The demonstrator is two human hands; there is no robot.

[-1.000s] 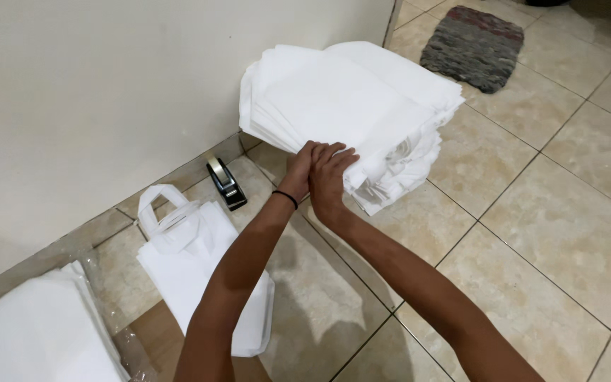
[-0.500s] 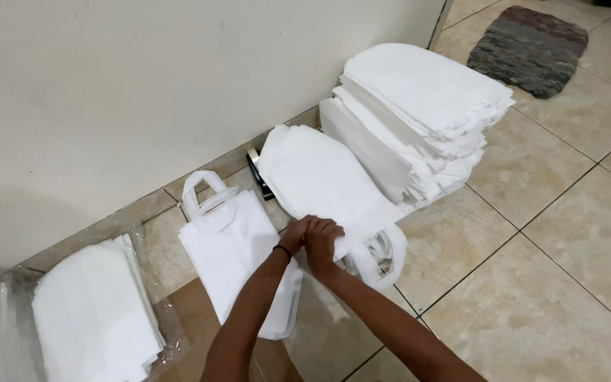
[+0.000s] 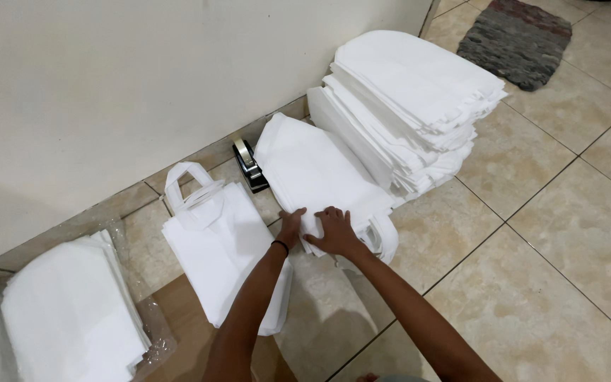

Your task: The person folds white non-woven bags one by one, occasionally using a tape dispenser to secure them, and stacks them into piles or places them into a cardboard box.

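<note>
A beige tiled floor (image 3: 553,233) runs up to a plain pale wall (image 3: 143,78), with a dark woven mat (image 3: 518,42) at about one o'clock. Both hands have come down from the tall stack of white fabric bags (image 3: 408,106) at one o'clock, where they were a second ago, and with them a single white bag (image 3: 319,173) that half a second ago was still being drawn off; it now lies flat on the tiles in the middle of the view, just beside the stack, its handles toward six o'clock. The left hand (image 3: 291,228) and right hand (image 3: 335,232) rest side by side on its near edge, fingers spread and pressing flat rather than clenched, so the bag looks laid down and being smoothed. At nine o'clock from the hands lies another white bag with loop handles (image 3: 213,240), a tape dispenser (image 3: 249,164) stands by the wall at eleven, and a plastic-wrapped pile of white fabric (image 3: 65,318) sits at eight o'clock.
</note>
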